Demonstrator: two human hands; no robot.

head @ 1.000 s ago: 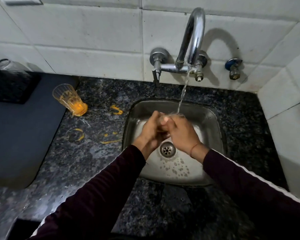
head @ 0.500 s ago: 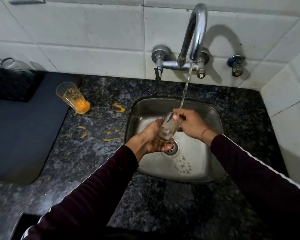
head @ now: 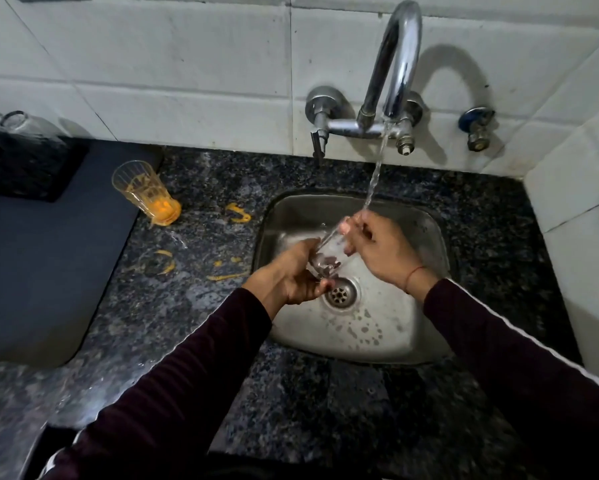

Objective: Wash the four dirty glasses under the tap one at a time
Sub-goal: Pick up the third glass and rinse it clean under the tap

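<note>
I see the left hand (head: pixel 293 275) wrapped round the base of a clear glass (head: pixel 325 252) tilted over the steel sink (head: pixel 426 237) — right hand (head: pixel 381 249) pinching its rim under the tap (head: pixel 393 74) stream. An orange-stained glass (head: pixel 145 192) stands on the granite counter (head: pixel 194 299).

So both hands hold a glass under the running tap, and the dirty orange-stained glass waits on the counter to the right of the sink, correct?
Not quite: the head view shows the orange-stained glass on the counter to the left of the sink, not right.
</note>
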